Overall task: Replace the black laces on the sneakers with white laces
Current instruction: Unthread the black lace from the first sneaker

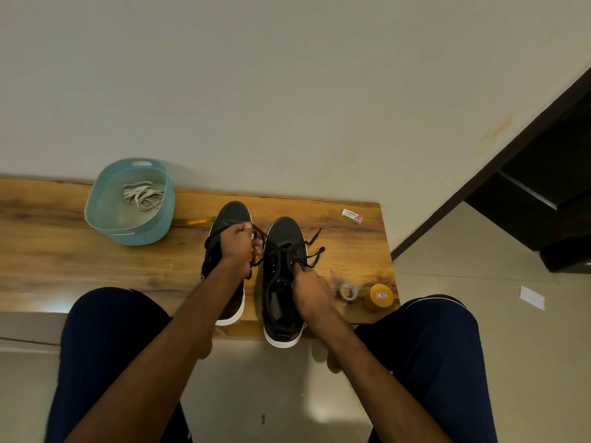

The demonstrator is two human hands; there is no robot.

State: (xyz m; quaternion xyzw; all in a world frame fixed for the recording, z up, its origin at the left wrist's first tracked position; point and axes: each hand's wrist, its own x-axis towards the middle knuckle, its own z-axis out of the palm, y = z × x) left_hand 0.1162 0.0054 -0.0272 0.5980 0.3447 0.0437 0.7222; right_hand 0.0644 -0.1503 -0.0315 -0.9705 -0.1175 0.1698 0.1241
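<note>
far to the left of the left hand, we saw a teal basket [140, 233] standing on the wooden surface [64, 254], and the white laces [142, 195] lay in a loose heap inside it. between the basket and that hand a yellow pencil [200, 221] lay on the surface, one end just beside the toe of the left sneaker [232, 214]. that sneaker, black with a white sole, pointed its toe away from us. the left hand [238, 244] was over its lacing, fingers curled, pinching the black lace [263, 235], which looped out past the fingertips.

just right of that hand stood the right sneaker [283, 231], side by side with the first across a narrow gap, its heel overhanging the near edge of the surface. the right hand [311, 292] sat at the outer side of this shoe, fingers and thumb closed on the second black lace [316, 255] near the upper eyelets. the loose ends of that lace trailed beyond the hand, over the shoe's edge onto the surface.

well beyond the right hand, towards the wall, a white eraser [351, 216] lay flat. just right of the same hand stood a tape roll [348, 291], and close beside it a yellow jar [380, 296] with a small label on its lid.
</note>
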